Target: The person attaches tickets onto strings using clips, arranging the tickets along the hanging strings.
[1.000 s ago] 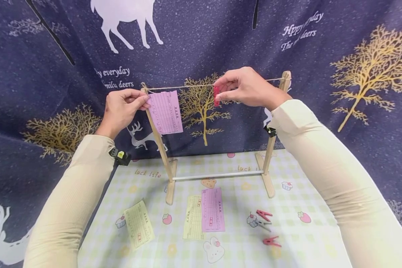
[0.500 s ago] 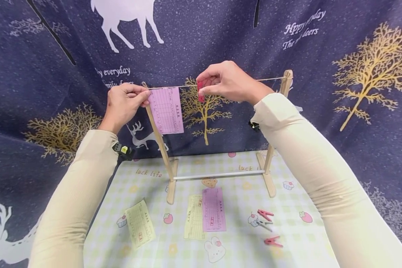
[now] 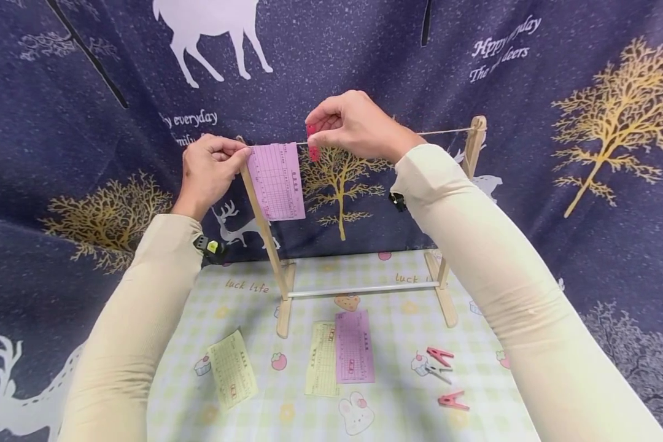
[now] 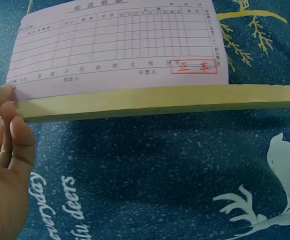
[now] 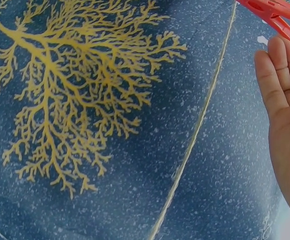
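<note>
My left hand (image 3: 212, 169) pinches the upper left corner of a pink receipt slip (image 3: 278, 184) between thumb and fingers. The slip hangs at the twine line (image 3: 447, 131), beside the left post (image 3: 265, 236) of a wooden stand. In the left wrist view the printed slip (image 4: 115, 45) shows behind the wooden post (image 4: 150, 98), fingertips at its edge. Just right of the slip, my right hand (image 3: 356, 126) holds a red clothespin (image 3: 314, 147) at the twine. The red clothespin (image 5: 271, 14) appears at the top of the right wrist view, its tip by the twine (image 5: 197, 125).
On the checked tablecloth (image 3: 398, 417) lie a yellow slip (image 3: 233, 369) at left, another yellow slip (image 3: 321, 362) partly under a pink slip (image 3: 355, 350), two red clothespins (image 3: 453, 401) and a grey one (image 3: 439, 373). A white rod (image 3: 364, 290) joins the stand's feet near the table.
My right hand has moved left along the twine with the red clothespin, close to the hanging slip. My left hand has raised the slip's corner slightly, so its top edge sits level with the twine.
</note>
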Available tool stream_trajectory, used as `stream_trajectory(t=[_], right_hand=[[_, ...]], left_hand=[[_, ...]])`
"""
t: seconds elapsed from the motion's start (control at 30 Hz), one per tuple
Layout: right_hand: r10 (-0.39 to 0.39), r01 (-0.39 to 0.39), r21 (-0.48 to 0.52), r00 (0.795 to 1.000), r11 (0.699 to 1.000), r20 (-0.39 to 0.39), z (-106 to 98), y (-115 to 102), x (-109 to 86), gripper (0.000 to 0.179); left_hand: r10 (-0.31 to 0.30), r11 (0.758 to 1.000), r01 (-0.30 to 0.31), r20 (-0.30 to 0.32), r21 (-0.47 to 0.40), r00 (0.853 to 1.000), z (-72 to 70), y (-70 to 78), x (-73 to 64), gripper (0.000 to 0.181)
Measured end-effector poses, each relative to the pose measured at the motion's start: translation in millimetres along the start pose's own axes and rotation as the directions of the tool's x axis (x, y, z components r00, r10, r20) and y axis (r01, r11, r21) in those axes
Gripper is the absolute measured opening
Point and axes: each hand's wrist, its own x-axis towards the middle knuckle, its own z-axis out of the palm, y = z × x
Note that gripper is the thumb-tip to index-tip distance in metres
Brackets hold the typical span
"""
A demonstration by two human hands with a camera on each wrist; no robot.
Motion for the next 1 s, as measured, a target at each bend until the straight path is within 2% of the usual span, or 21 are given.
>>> stream_trajectory(t=[0.27,0.53,0.83,1.0], right_hand=[[0.003,-0.002,0.024,0.999,1.000,-0.033,5.3,-7.5,12.2,0.027],[-0.046,0.050,0.046,0.994,0.998,-0.095,13.1,-11.8,21.2,0.021],[-0.084,0.093,0.078,0.991,0.993,-0.108,21.6,-19.6,32.0,0.019],[-0.096,0.109,0.097,0.987,0.989,-0.126,26.5,-20.9,37.1,0.017]], left_hand=[[0.062,0.997,-0.067,-0.119,-0.038,0.991,10.6,-4.4,-3.9,0.016],[0.070,0.993,-0.088,-0.210,-0.074,0.975,21.5,-10.8,-5.9,0.015],[0.092,0.978,-0.140,-0.286,-0.155,0.954,29.1,-13.8,-5.9,0.009],[0.111,0.973,-0.164,-0.294,-0.160,0.949,31.7,-15.7,-5.1,0.008]])
